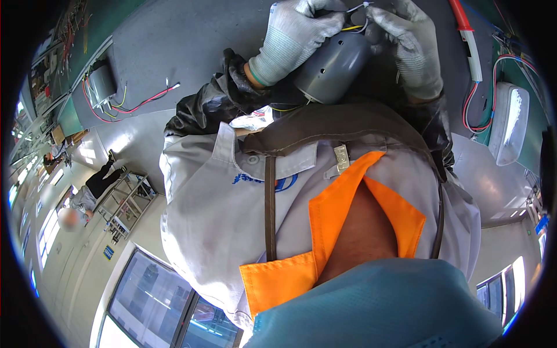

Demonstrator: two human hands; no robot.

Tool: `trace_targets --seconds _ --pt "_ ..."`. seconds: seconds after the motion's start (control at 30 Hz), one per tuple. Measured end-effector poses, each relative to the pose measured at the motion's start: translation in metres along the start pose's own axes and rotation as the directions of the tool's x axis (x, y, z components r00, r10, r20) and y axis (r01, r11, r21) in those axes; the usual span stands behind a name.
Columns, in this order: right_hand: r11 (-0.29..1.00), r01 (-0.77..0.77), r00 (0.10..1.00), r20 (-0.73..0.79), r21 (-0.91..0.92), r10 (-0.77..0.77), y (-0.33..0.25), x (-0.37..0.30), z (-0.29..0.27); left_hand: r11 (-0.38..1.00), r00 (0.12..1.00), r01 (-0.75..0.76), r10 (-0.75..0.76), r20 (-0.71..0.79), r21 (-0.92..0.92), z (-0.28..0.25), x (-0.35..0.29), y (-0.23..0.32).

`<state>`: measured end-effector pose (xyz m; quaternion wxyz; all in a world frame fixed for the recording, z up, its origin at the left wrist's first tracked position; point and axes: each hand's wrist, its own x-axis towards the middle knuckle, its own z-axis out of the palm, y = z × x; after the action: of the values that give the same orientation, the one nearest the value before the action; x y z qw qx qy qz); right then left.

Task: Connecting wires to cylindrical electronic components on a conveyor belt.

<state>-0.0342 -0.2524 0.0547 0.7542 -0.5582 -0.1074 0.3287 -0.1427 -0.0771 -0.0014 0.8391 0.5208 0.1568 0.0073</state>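
Observation:
A dark grey cylindrical motor with small holes in its shell stands at the table's near edge between my gloved hands. Yellow and white wires come out at its far end. A thin white cable tie spans the gap above these wires. My left hand is closed, thumb and fingers pinching at the tie's left side. On the other side my right hand is also closed, its fingertips at the tie's right end. The fingertips partly hide the wires and the tie's loop.
Another grey motor with red, white and yellow leads lies on the dark table at left. On the right are a red-and-white rod-shaped tool, looped wires and a pale oblong box. Far left, a person is near a metal frame.

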Motion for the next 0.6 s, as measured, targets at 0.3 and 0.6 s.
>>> trace_targets --seconds 0.3,0.6 --pt "0.949 -0.159 0.970 0.135 -0.274 0.201 -0.017 -0.007 -0.033 0.790 0.980 -0.158 0.198 -0.003 0.593 0.058 0.018 0.019" --pt "0.567 0.240 0.915 -0.011 -0.788 -0.403 0.000 -0.004 -0.053 0.958 0.957 0.037 0.047 -0.285 0.283 0.075 -0.008 0.021"
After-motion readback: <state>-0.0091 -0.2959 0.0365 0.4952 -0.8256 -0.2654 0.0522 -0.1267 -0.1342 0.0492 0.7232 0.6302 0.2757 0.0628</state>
